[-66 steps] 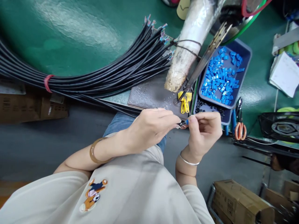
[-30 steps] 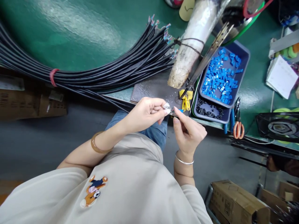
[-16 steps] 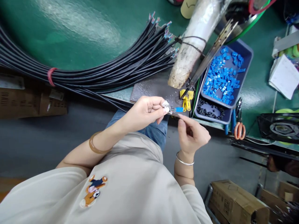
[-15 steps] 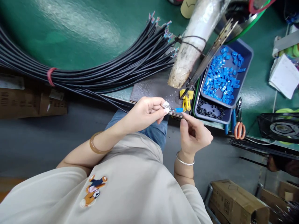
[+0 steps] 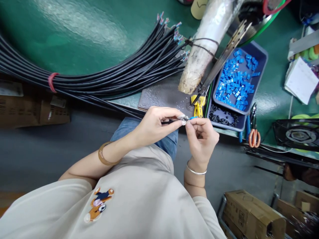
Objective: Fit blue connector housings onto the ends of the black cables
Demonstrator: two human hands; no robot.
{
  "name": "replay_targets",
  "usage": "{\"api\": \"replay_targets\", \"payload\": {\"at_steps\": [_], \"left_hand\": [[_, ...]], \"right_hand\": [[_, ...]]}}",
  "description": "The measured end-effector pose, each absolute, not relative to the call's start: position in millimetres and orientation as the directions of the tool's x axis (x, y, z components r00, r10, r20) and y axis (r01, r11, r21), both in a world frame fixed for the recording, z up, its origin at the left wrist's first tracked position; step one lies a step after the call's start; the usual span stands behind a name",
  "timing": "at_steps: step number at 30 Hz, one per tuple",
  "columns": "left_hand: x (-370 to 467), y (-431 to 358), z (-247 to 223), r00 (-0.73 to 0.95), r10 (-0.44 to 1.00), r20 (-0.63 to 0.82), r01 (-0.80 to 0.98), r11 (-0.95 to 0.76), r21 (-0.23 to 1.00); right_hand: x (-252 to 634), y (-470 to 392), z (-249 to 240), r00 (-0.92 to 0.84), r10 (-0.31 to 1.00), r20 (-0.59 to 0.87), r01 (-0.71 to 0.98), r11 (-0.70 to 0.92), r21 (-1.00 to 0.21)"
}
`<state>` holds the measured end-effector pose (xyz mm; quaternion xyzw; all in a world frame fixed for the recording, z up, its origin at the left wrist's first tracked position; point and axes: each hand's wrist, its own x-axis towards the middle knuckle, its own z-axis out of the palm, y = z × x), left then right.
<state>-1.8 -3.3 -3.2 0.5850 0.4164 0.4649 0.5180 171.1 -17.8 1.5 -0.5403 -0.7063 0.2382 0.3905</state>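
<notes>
My left hand (image 5: 158, 125) pinches the end of a black cable (image 5: 167, 122) between thumb and fingers. Close to its fingertips, my right hand (image 5: 203, 136) is closed in a pinch at a small blue connector (image 5: 192, 118) on the cable's end. Most of the connector is hidden by the fingers, and the thin wires between the two hands are too small to make out clearly. Just beyond, a yellow hand tool (image 5: 198, 108) lies on a dark mat (image 5: 159, 94) at the bench edge.
A bundle of black cables (image 5: 112, 78) with bared ends, tied by a red band (image 5: 52, 82), crosses the bench. A wrapped post (image 5: 204, 46) and a metal bar (image 5: 221, 59) slant above. Bins hold blue connectors (image 5: 234, 83) and black parts (image 5: 221, 117); orange-handled scissors (image 5: 254, 137) hang at the edge.
My right hand has moved left, and its fingertips have closed at the blue connector, which is now mostly covered. The black cable now shows in my left hand.
</notes>
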Motion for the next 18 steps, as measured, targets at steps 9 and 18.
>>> {"api": "replay_targets", "payload": {"at_steps": [9, 18], "left_hand": [[3.7, 3.3, 0.1, 0.201, 0.978, -0.048, -0.113, 0.072, 0.991], [6.6, 13.0, -1.8, 0.191, 0.981, -0.035, -0.084, 0.052, 0.995]], "right_hand": [[175.7, -5.5, 10.6, 0.277, 0.732, 0.623, 0.286, 0.556, -0.78], [173.2, -2.5, -5.4, -0.16, 0.751, 0.64, 0.604, 0.588, -0.538]]}}
